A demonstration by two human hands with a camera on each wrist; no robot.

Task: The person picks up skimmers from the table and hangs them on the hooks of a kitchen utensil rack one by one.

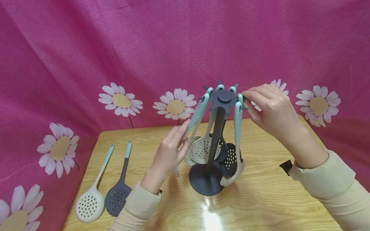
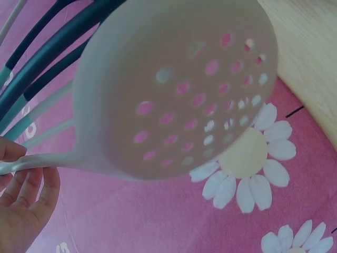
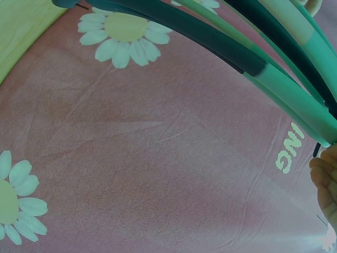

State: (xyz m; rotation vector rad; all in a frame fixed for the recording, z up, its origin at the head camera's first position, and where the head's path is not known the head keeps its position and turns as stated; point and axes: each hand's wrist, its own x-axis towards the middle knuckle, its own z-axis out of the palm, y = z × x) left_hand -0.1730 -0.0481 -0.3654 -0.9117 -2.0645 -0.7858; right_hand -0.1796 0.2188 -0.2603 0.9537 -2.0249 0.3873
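Observation:
A dark utensil stand point(image 1: 217, 136) rises from a round base, its top hooks carrying several mint-handled utensils. My left hand point(image 1: 169, 149) grips a pale skimmer with a mint handle point(image 1: 197, 111), whose upper end meets the left hooks. The skimmer's wide perforated head point(image 2: 113, 95) fills much of the left wrist view, and my fingers point(image 2: 31, 187) pinch its neck. On the stand's other side, my right hand point(image 1: 271, 110) pinches at a right hook, close to a hanging handle's end. Below it hangs a pale ladle point(image 1: 234, 179).
On the wooden table point(image 1: 267, 203) at the left lie a white skimmer point(image 1: 94, 189) and a dark one point(image 1: 120, 186), both with mint handle ends. A dark perforated utensil point(image 1: 227, 170) hangs behind the column. A pink daisy-printed cloth point(image 1: 179, 39) surrounds the table.

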